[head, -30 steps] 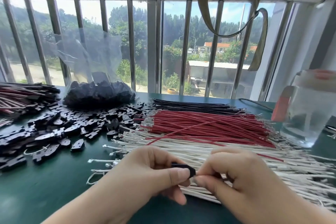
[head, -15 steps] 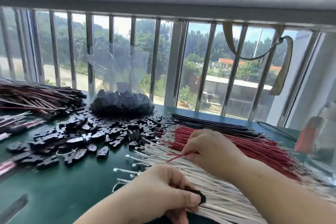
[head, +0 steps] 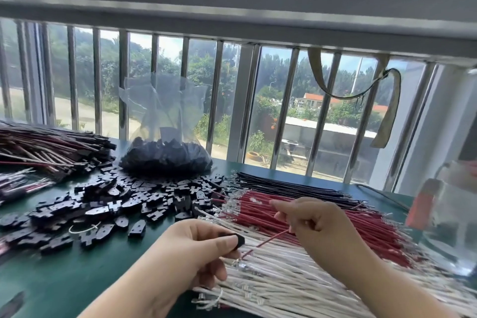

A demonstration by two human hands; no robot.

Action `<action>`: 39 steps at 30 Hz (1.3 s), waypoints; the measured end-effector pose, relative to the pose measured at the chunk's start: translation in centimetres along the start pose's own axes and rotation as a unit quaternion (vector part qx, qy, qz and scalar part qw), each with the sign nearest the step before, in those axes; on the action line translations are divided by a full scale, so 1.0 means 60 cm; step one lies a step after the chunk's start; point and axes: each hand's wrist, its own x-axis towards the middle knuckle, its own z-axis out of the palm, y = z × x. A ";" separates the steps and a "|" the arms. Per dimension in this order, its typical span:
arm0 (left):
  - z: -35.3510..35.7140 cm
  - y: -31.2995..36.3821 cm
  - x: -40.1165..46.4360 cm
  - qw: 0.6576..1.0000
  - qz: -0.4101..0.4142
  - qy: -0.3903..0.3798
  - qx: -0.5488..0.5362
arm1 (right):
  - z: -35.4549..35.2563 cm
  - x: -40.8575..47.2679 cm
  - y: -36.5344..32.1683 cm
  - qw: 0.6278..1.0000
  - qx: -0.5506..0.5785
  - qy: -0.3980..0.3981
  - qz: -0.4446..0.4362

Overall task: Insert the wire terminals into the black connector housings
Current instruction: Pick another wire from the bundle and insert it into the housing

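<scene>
Your left hand (head: 191,253): lowest in the head view, fingers curled, thumb and forefinger pinching one black connector housing (head: 236,239) above the green table (head: 64,279).

Your right hand (head: 317,227): just beyond and to the right, fingers bent, gripping a single red wire (head: 265,241). The wire slants down toward the left hand; its metal terminal (head: 237,263) hangs just below the held housing, outside it.

White wires (head: 284,279): a flat layer under both hands, terminals toward the left.

Red wires (head: 322,217): the next layer back, partly covered by your right hand.

Black wires (head: 284,188): the farthest layer of that stack.

Loose black housings (head: 116,204): scattered over the table left of the wires, well apart from your hands.

Clear bag of housings (head: 165,157): behind the loose ones, near the window bars (head: 214,100).

Wire bundle (head: 46,147): far left.

Clear jug (head: 449,219): right edge, blurred, beside the wire layers.
</scene>
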 end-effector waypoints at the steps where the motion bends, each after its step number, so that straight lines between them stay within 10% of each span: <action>1: -0.002 0.000 0.001 1.000 0.001 -0.005 0.006 | -0.004 -0.007 -0.007 1.000 0.007 -0.023 0.002; 39: -0.003 0.003 0.000 0.998 -0.021 -0.054 0.015 | 0.016 -0.043 -0.039 0.992 -0.053 0.043 -0.103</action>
